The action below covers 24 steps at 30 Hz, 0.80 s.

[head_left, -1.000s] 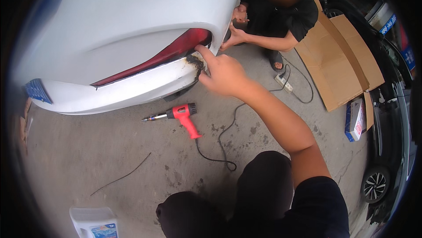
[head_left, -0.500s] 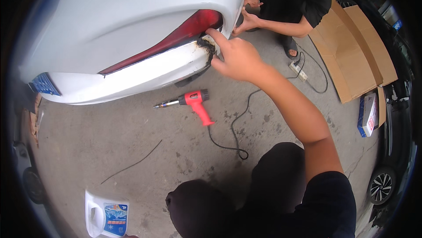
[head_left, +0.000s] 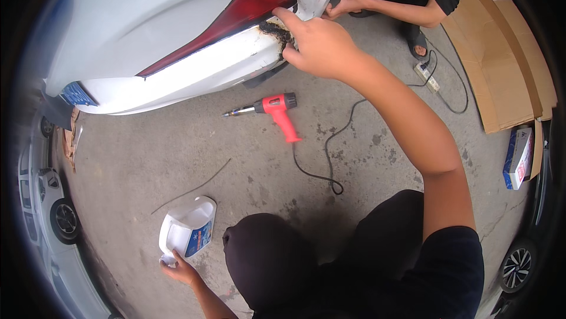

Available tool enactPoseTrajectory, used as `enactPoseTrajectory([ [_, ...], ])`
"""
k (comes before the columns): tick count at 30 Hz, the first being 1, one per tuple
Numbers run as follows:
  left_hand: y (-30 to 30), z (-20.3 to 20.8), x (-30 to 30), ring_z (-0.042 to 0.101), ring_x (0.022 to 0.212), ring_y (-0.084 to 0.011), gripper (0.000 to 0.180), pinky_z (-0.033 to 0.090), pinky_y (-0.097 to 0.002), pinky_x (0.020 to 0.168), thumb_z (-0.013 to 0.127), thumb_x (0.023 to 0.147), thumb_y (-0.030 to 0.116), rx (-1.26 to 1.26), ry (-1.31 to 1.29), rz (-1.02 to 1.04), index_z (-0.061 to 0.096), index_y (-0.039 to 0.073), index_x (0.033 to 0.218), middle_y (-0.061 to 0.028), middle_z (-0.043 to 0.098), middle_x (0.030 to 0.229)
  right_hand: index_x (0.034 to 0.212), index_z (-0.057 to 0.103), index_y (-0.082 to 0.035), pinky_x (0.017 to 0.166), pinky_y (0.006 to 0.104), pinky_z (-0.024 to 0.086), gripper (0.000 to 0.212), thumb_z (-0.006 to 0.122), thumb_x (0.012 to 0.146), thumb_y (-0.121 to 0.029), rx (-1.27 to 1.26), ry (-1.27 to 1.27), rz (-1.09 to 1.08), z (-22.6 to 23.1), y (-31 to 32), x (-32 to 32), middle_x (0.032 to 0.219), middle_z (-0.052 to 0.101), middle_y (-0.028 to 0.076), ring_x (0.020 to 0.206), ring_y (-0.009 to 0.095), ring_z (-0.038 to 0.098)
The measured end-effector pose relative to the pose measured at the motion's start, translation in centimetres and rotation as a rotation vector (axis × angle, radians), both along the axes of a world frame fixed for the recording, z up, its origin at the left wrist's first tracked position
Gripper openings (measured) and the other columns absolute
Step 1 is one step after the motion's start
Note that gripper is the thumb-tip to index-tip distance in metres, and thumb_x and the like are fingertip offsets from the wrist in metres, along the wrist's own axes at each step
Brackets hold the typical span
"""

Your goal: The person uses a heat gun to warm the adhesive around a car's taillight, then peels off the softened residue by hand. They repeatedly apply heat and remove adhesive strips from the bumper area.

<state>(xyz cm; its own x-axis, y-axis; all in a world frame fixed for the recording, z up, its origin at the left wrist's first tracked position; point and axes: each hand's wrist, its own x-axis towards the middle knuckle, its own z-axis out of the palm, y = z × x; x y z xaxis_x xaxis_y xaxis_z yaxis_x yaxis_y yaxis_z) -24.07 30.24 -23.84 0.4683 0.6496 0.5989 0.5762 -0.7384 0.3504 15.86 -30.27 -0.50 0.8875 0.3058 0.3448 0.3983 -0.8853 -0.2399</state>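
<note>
My right hand (head_left: pixel 321 45) reaches to the rear corner of a white car. Its index finger touches the lower edge of the red tail light (head_left: pixel 236 15). The thumb is spread apart, at the torn, blackened edge of the bumper (head_left: pixel 177 71); the other fingers are mostly out of sight. At the lower left, my left hand (head_left: pixel 181 270) grips the lower end of a white plastic jug (head_left: pixel 177 233) with a blue label. The jug is tilted, and a wide hollow shows at its far end.
A red heat gun (head_left: pixel 282 117) lies on the concrete, its black cord running to a power strip (head_left: pixel 427 77). A thin dark strip (head_left: pixel 194 186) lies near the jug. Another person's hand (head_left: pixel 348 1) is by the car's corner. Cardboard (head_left: pixel 492 71) and a box (head_left: pixel 519 159) are at right.
My left hand has come into view holding the jug, which has moved right, away from the lower edge. The right hand keeps its place at the tail light while the view has shifted.
</note>
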Motion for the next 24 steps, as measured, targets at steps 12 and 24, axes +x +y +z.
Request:
enactPoseTrajectory([
  [12, -13.5, 14.4, 11.7, 0.062, 0.122, -0.0403, 0.04, 0.051, -0.0507, 0.099, 0.065, 0.099, 0.004, 0.565, 0.153, -0.717, 0.06, -0.007, 0.138, -0.0253, 0.06, 0.14, 0.152, 0.046, -0.013, 0.069, 0.05, 0.058, 0.068, 0.065, 0.087, -0.021, 0.103, 0.008, 0.069, -1.6, -1.4, 0.6, 0.087, 0.076, 0.016, 0.082, 0.036, 0.074],
  [24, -38.8, 22.6, 39.3, 0.049, 0.059, -0.0144, 0.083, 0.042, -0.0248, 0.05, 0.078, 0.082, 0.051, 1.028, 0.18, -1.183, 0.054, 0.022, 0.156, 0.0127, 0.046, 0.165, 0.144, 0.061, -0.02, 0.077, 0.0506, 0.055, 0.056, 0.059, 0.088, -0.013, 0.228, -0.097, 0.086, -2.1, -2.4, 1.5, 0.087, 0.074, 0.02, 0.08, 0.038, 0.071],
])
